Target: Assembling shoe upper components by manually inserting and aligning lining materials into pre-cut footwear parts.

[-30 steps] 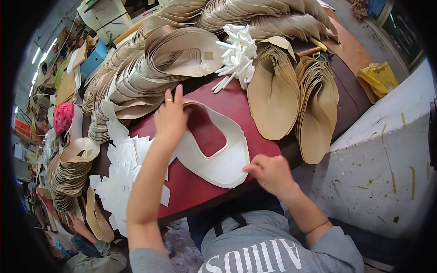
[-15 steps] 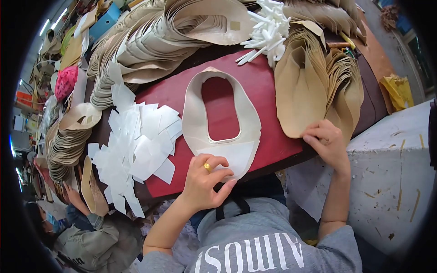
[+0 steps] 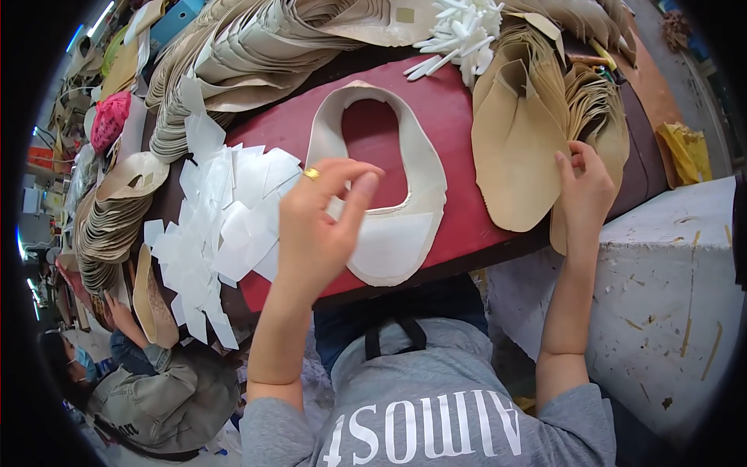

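Observation:
A cream shoe upper (image 3: 429,171) lies flat on the red work surface, with a white toe patch (image 3: 393,247) on its near end. My left hand (image 3: 311,222), wearing a ring, hovers over the upper's left side. Its thumb and forefinger are drawn together, and nothing shows between them. To the right lies a stack of tan shoe-shaped pieces (image 3: 517,167). My right hand (image 3: 589,191) is at the stack's right edge, where curled fingers and thumb pinch the margin of a tan piece. The fingers partly hide what they grip.
Loose white patches (image 3: 226,214) are heaped left of the upper. White sticks (image 3: 463,35) and large stacks of cream uppers (image 3: 264,58) stand behind. A second tan stack (image 3: 599,117) lies farther right, beside a white box (image 3: 669,272). Another person (image 3: 167,397) works at lower left.
My left hand has left the white toe patch and risen leftward. My right hand has moved up from the tan stack's near tip to its right edge. The whole view has shifted slightly.

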Tool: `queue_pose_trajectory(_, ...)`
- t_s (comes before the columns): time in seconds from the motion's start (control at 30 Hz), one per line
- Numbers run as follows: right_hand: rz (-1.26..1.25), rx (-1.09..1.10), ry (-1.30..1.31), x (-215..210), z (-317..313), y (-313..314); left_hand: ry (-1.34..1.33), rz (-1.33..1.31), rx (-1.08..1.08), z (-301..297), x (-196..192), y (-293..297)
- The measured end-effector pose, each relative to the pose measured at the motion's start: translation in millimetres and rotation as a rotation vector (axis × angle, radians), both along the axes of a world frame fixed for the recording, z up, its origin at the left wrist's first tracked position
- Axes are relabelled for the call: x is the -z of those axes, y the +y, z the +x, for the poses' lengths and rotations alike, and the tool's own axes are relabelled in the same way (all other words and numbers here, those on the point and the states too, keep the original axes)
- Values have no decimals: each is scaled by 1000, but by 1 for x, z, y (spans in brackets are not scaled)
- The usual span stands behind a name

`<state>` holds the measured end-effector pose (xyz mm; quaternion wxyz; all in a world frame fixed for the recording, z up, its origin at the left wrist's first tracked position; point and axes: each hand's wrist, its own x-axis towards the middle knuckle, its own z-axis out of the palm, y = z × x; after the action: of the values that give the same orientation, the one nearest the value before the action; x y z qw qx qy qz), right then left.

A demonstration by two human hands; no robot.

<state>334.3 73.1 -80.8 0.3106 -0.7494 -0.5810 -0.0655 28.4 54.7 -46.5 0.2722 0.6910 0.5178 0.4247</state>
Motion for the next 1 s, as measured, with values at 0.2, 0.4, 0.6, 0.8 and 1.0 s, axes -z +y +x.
queue_pose_trajectory(0.2, -30, 25, 1, 2, -7, -1, -52, -93, -93, -28, -3, -5)
queue_pose_trajectory(0.4, -75, 14, 218, -2, -19, -4, 436, 224, 259, -15, 27, -37)
queue_pose_trajectory(0.6, -80, -35, 263, -1, -22, -3, -14, 45, 151, -33, 35, -40)
queue_pose_trajectory(0.8, -93, -3, 197, -9, -25, -6, -278, -228, -31, -38, 4, -15)
queue_pose_trajectory(1.0, -97, -21, 123, -8, -27, 10, -333, -210, -55, -36, 4, -12)
